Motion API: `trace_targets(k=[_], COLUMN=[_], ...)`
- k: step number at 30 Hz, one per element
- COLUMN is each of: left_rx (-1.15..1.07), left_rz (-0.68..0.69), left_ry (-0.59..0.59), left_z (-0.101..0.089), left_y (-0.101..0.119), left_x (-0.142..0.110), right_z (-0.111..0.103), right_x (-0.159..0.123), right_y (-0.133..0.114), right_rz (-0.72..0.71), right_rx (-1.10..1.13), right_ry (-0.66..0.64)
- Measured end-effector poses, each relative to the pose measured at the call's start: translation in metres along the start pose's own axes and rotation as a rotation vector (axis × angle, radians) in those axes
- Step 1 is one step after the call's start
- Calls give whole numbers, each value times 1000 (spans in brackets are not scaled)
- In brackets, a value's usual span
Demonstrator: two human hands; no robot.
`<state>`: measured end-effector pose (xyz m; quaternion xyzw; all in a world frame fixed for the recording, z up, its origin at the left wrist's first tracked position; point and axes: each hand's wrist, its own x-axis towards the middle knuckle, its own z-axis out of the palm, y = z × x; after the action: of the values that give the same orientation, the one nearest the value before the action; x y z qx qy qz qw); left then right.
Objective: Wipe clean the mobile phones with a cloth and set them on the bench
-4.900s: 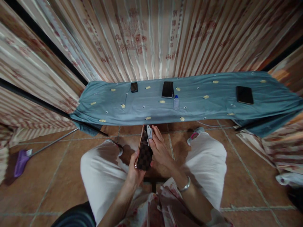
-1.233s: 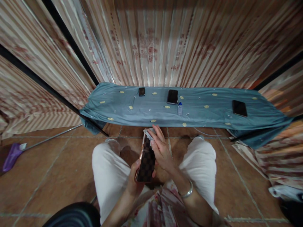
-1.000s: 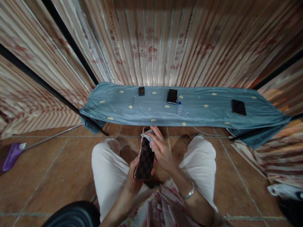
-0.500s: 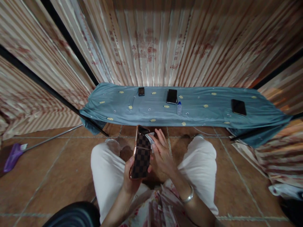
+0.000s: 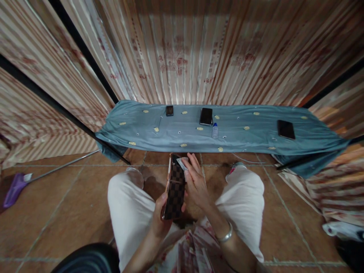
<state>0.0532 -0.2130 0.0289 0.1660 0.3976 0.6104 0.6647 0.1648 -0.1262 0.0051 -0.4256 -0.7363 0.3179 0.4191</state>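
My left hand is wrapped round the lower end of a phone in a brown checked case with a shiny copper-coloured edge. The phone is tilted upright above my lap, its back towards me. My right hand pinches a small pale cloth or wipe against the dark upper part of the phone's back. Some of the fingers stretch out past the cloth. Part of the cloth is hidden by the fingers.
A shelf with a blue patterned cover stands ahead. On it lie a small dark device, a black phone-like device, a small blue-capped bottle and a dark flat device. A purple brush head is on the floor.
The phone and my left hand have shifted slightly right and down. My right hand keeps the cloth on the phone's upper part. My right knee has moved a little outward.
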Motion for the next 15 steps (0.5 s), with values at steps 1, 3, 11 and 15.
trace_targets(k=[1,3,11,15], left_rx=[-6,-17,-21,62], left_rz=[-2,-15,-55,43], left_ry=[11,39,127,181], left_z=[0,1,-5,-15], left_y=[0,0,-6,-10], left_x=[0,0,1,7], right_z=[0,1,0,-3], right_x=[1,3,12,4], right_y=[-2,-5,-13,-18], right_rz=[-7,-24,-99,-131], right_rx=[5,14,37,-16], right_ry=[0,-3,-42,-108])
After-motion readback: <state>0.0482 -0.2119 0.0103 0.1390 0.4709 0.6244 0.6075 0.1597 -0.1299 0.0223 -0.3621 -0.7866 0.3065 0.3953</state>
